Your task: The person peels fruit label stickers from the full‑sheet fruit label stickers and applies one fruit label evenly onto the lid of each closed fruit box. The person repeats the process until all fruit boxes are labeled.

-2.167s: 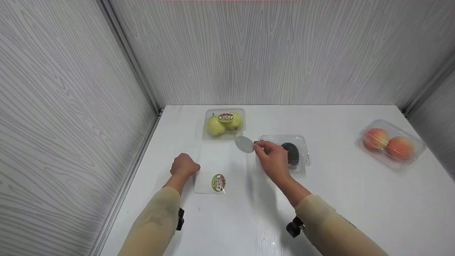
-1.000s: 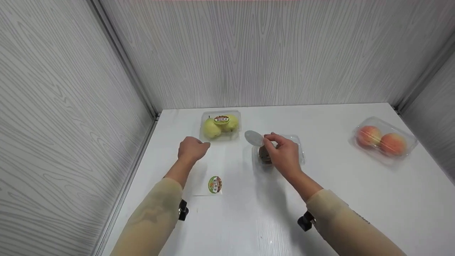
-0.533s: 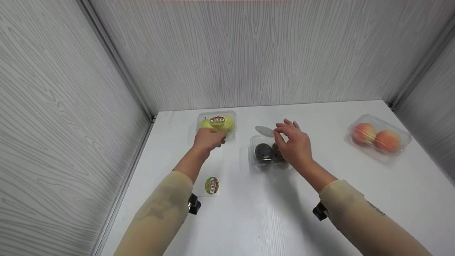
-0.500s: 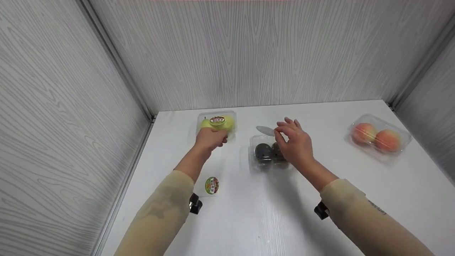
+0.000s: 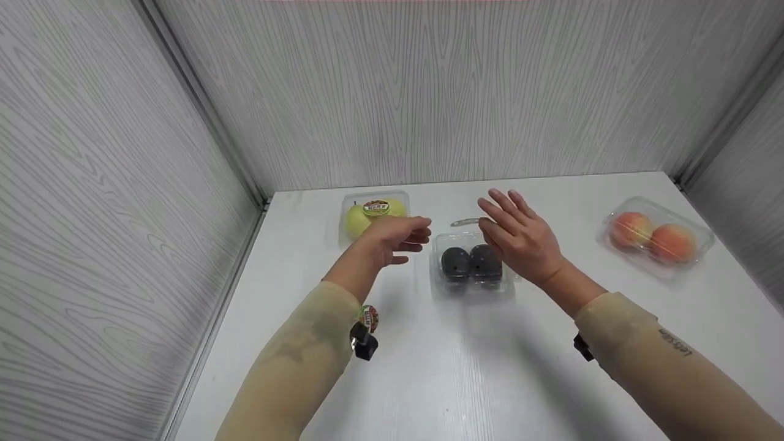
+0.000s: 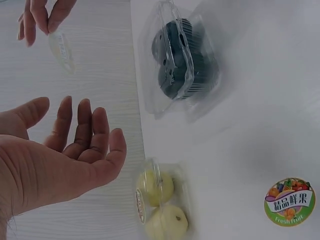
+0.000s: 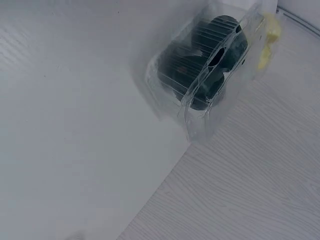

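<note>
Whitish sticker point(image 6: 61, 52) pinched in R hand point(image 5: 520, 242) nr plastic box point(image 5: 476, 286); L hand point(image 5: 392, 239) loose, empty.

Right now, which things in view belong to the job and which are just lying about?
Likely in the job:
oval sticker, pinched by the right hand
dark-fruit box, close by
printed fruit label

Likely just lying about:
pear box, already labelled
peach box, far right

pear box point(image 5: 350, 199) sits back left on the table point(image 5: 441, 380), middle box point(image 5: 471, 285) with two fruits to its right, peach box point(image 5: 660, 214) way off right. left hand point(image 5: 395, 236) is by the pear box's right front corner, right hand point(image 5: 523, 242) over the middle box's right side, holding a label point(image 5: 463, 222). sticker point(image 5: 370, 317) lies front left.
</note>
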`<state>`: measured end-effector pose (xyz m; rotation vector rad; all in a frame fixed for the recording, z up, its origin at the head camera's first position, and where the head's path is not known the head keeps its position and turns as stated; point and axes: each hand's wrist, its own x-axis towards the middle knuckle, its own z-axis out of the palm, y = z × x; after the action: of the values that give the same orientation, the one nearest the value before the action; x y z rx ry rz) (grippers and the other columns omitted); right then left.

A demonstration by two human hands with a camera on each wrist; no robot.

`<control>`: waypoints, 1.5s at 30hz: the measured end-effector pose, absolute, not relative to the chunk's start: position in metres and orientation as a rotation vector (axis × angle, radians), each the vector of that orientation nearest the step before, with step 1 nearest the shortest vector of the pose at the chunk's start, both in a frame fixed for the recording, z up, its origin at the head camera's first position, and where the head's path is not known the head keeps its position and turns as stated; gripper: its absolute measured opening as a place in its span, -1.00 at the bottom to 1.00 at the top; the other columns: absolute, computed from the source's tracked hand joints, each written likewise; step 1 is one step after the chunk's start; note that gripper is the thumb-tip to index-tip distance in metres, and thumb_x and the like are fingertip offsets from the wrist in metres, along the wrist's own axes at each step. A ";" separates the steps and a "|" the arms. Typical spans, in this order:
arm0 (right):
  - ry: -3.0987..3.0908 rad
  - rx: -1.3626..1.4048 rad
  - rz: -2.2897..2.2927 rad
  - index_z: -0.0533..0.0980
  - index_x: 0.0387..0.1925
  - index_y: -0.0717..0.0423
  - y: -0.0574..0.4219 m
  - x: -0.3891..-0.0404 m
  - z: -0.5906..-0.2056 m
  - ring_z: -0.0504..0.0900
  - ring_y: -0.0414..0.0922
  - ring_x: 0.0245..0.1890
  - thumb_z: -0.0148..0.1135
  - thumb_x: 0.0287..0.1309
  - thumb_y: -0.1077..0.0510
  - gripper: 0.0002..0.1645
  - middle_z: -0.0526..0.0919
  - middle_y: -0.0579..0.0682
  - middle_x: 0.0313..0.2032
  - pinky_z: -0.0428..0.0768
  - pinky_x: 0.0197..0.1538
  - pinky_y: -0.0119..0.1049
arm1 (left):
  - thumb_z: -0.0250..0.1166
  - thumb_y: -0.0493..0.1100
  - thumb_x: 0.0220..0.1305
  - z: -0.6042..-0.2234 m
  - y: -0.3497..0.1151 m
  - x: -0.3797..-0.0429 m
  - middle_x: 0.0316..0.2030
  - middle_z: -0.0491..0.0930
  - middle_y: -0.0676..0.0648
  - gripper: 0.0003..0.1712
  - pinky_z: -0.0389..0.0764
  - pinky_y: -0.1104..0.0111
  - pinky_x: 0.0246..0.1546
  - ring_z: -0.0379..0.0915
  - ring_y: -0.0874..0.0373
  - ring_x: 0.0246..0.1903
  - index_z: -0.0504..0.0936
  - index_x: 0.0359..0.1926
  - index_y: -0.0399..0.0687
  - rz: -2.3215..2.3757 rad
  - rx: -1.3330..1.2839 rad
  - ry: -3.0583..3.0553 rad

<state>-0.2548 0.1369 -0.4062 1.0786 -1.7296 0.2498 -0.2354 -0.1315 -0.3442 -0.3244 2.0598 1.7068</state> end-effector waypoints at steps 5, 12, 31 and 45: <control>-1.696 1.114 0.210 0.70 -0.11 0.27 0.135 -0.252 -0.404 0.63 0.18 0.29 0.38 0.31 0.36 -0.86 0.71 0.19 0.20 0.45 0.42 0.04 | 0.32 0.05 0.50 -0.345 -0.125 -0.239 -0.11 0.76 -0.05 -0.69 0.49 0.06 0.20 0.64 0.04 -0.02 0.76 -0.15 -0.10 1.674 -0.374 1.942; -1.657 1.150 0.209 0.70 -0.09 0.28 0.128 -0.248 -0.402 0.65 0.19 0.27 0.31 0.40 0.33 -0.87 0.71 0.19 0.20 0.43 0.44 0.03 | 0.29 0.04 0.53 -0.346 -0.120 -0.241 0.22 0.67 -0.17 -0.69 0.44 -0.02 0.34 0.62 0.00 0.04 0.76 -0.15 -0.09 1.662 -0.379 1.831; -1.643 1.192 0.209 0.71 -0.06 0.28 0.129 -0.248 -0.409 0.66 0.20 0.25 0.31 0.41 0.34 -0.85 0.72 0.20 0.19 0.46 0.41 0.06 | 0.38 -0.12 0.45 -0.350 -0.120 -0.245 -0.02 0.79 -0.05 -0.89 0.39 -0.02 0.40 0.65 0.05 0.04 0.76 -0.22 -0.03 1.740 -0.435 1.844; -1.774 1.213 0.202 0.70 -0.06 0.23 0.139 -0.248 -0.422 0.62 0.19 0.30 0.50 0.18 0.38 -0.72 0.71 0.19 0.20 0.45 0.41 0.09 | 0.40 -0.13 0.40 -0.347 -0.115 -0.241 -0.06 0.79 -0.03 -0.86 0.47 0.05 0.29 0.62 0.03 0.10 0.79 -0.13 -0.09 1.696 -0.379 2.036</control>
<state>-0.2481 0.1394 -0.4218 1.2127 -1.7741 0.2018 -0.2405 -0.1145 -0.3469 -0.3794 2.0356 1.6962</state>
